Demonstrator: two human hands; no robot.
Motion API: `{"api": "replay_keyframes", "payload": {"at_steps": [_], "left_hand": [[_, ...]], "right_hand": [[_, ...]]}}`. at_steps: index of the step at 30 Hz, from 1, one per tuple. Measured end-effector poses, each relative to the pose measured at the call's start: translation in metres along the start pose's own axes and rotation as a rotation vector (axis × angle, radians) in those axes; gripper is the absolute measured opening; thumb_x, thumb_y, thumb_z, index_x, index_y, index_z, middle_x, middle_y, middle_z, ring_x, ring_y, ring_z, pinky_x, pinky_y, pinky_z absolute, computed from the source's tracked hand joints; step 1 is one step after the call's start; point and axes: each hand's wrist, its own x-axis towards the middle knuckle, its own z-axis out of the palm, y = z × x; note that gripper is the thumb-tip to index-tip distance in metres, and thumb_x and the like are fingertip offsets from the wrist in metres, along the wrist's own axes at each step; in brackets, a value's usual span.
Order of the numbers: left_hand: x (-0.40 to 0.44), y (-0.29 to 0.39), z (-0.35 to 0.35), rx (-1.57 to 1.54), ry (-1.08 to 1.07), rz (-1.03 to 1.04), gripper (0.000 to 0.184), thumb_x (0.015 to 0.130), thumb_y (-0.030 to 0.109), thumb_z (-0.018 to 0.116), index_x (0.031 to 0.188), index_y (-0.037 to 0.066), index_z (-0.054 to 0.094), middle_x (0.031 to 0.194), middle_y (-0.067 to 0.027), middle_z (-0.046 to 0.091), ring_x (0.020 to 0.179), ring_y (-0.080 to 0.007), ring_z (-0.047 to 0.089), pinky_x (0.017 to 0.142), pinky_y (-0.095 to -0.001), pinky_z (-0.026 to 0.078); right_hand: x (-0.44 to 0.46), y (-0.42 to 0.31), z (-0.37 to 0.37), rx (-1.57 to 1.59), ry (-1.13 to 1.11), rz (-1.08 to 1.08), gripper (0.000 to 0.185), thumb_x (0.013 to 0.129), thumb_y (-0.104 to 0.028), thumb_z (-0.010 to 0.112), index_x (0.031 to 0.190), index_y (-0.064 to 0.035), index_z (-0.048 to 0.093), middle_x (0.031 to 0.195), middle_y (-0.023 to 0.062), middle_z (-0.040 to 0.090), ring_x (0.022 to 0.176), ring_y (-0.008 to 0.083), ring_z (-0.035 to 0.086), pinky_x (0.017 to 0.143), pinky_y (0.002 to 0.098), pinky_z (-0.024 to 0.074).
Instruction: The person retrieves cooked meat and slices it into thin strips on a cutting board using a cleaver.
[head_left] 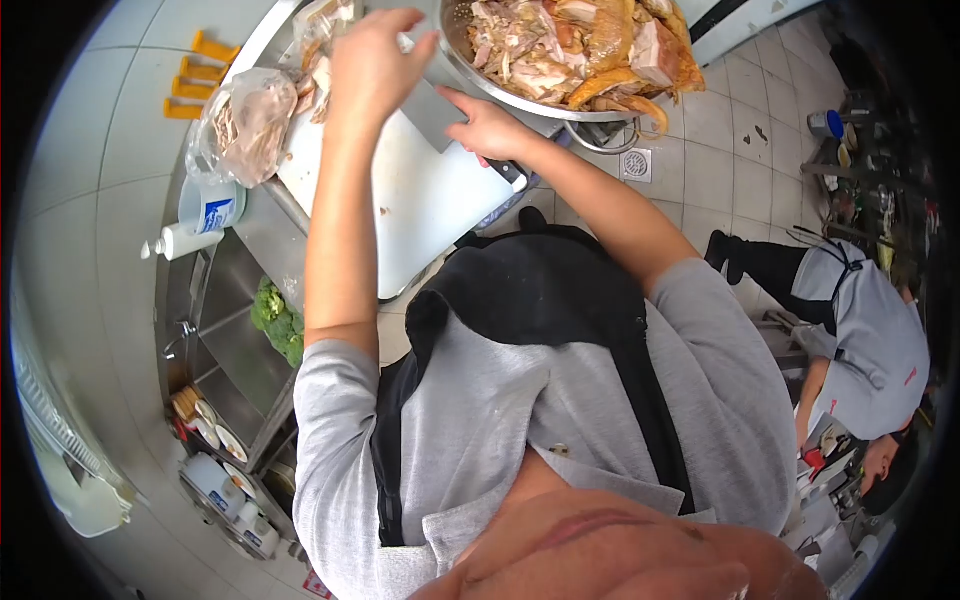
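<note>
In the head view, my right hand (pixel 492 130) is closed round a cleaver with its index finger along the blade (pixel 432 117); the black handle end sticks out below the palm. The blade is over the white cutting board (pixel 425 215). My left hand (pixel 378 62) is beside the blade at the board's far end, fingers apart, with no object visible in it. Chopped meat pieces (pixel 314 90) lie just left of that hand. A clear plastic bag (pixel 250 120) of sliced meat rests at the board's left edge. Beyond my right hand, a metal colander (pixel 455 55) is heaped with cooked poultry pieces (pixel 590 50).
A pump bottle (pixel 185 240) and a tub (pixel 222 205) stand left of the board. Broccoli (pixel 277 320) lies by the steel sink (pixel 235 355). Yellow hooks (pixel 200 75) are on the tiled wall. Another person (pixel 870 330) bends over at the right. A floor drain (pixel 636 165) shows below.
</note>
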Motion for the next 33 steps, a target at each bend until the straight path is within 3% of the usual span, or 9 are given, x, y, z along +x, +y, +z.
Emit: {"api": "replay_keyframes", "payload": {"at_steps": [6, 11, 14, 17, 22, 25, 28, 31, 33], "left_hand": [[0.026, 0.055, 0.057, 0.157, -0.497, 0.131, 0.039, 0.088, 0.049, 0.070, 0.101, 0.013, 0.077, 0.093, -0.0071, 0.078, 0.088, -0.0295, 0.074, 0.080, -0.0456, 0.056], [0.033, 0.048, 0.081, 0.178, -0.516, 0.139, 0.036, 0.089, 0.045, 0.067, 0.100, 0.012, 0.076, 0.093, -0.0091, 0.078, 0.085, -0.0336, 0.073, 0.077, -0.0465, 0.055], [0.037, 0.037, 0.074, 0.076, -0.478, 0.021, 0.036, 0.091, 0.043, 0.067, 0.103, 0.009, 0.076, 0.088, -0.0084, 0.078, 0.078, -0.0263, 0.073, 0.075, -0.0391, 0.055], [0.037, 0.039, 0.051, -0.630, -0.498, -0.332, 0.022, 0.097, 0.024, 0.069, 0.098, 0.003, 0.073, 0.083, -0.0059, 0.074, 0.075, -0.0116, 0.066, 0.068, -0.0287, 0.052], [0.019, 0.019, 0.034, -0.923, -0.326, -0.315, 0.020, 0.098, 0.023, 0.068, 0.098, 0.003, 0.072, 0.083, -0.0012, 0.071, 0.074, -0.0090, 0.062, 0.068, -0.0246, 0.050], [-0.015, 0.000, 0.005, -0.683, -0.007, -0.222, 0.029, 0.093, 0.023, 0.078, 0.113, 0.002, 0.075, 0.093, -0.0030, 0.075, 0.085, -0.0103, 0.065, 0.078, -0.0267, 0.052], [-0.071, -0.023, -0.018, -0.257, 0.175, -0.199, 0.016, 0.087, 0.020, 0.078, 0.099, 0.009, 0.077, 0.090, -0.0057, 0.075, 0.082, -0.0207, 0.068, 0.073, -0.0355, 0.052], [-0.133, -0.060, -0.011, 0.138, 0.139, 0.074, 0.017, 0.084, 0.015, 0.081, 0.101, 0.010, 0.078, 0.095, -0.0047, 0.076, 0.085, -0.0230, 0.071, 0.074, -0.0360, 0.056], [-0.178, -0.074, 0.006, 0.169, 0.004, -0.061, 0.020, 0.083, 0.019, 0.081, 0.102, 0.015, 0.078, 0.102, -0.0027, 0.074, 0.097, -0.0253, 0.070, 0.081, -0.0421, 0.052]], "right_hand": [[0.002, -0.002, -0.001, -0.084, -0.010, 0.075, 0.071, 0.093, -0.015, 0.058, 0.159, -0.0032, 0.034, 0.110, 0.0232, 0.071, 0.049, 0.0229, 0.062, 0.050, 0.0378, 0.0553], [-0.001, -0.001, -0.002, -0.091, -0.004, 0.004, 0.072, 0.093, -0.015, 0.057, 0.160, -0.0035, 0.033, 0.119, 0.0232, 0.069, 0.051, 0.0226, 0.062, 0.051, 0.0380, 0.0553], [-0.006, -0.006, -0.002, -0.034, 0.008, 0.016, 0.077, 0.092, -0.015, 0.056, 0.164, -0.0072, 0.028, 0.115, 0.0218, 0.070, 0.049, 0.0214, 0.060, 0.051, 0.0374, 0.0551], [-0.001, 0.000, -0.001, -0.022, 0.003, -0.013, 0.081, 0.091, -0.013, 0.055, 0.166, -0.0112, 0.024, 0.111, 0.0204, 0.071, 0.049, 0.0204, 0.059, 0.051, 0.0363, 0.0546], [-0.007, -0.010, -0.003, 0.002, -0.011, 0.028, 0.080, 0.092, -0.014, 0.058, 0.166, -0.0123, 0.026, 0.091, 0.0159, 0.070, 0.048, 0.0189, 0.058, 0.050, 0.0355, 0.0536], [0.000, -0.002, -0.001, 0.014, -0.013, 0.012, 0.080, 0.093, -0.016, 0.060, 0.165, -0.0119, 0.027, 0.077, 0.0117, 0.066, 0.047, 0.0180, 0.057, 0.050, 0.0353, 0.0529], [0.003, 0.005, 0.002, 0.023, 0.010, 0.004, 0.080, 0.092, -0.015, 0.061, 0.165, -0.0082, 0.026, 0.068, 0.0083, 0.061, 0.046, 0.0162, 0.056, 0.047, 0.0347, 0.0518], [0.011, 0.011, 0.004, 0.063, -0.006, 0.027, 0.080, 0.093, -0.011, 0.060, 0.165, -0.0078, 0.026, 0.066, 0.0064, 0.059, 0.045, 0.0158, 0.054, 0.047, 0.0339, 0.0523], [0.010, 0.011, 0.004, 0.063, -0.023, 0.045, 0.079, 0.093, -0.010, 0.059, 0.165, -0.0084, 0.026, 0.066, 0.0062, 0.059, 0.045, 0.0159, 0.055, 0.047, 0.0340, 0.0516]]}}
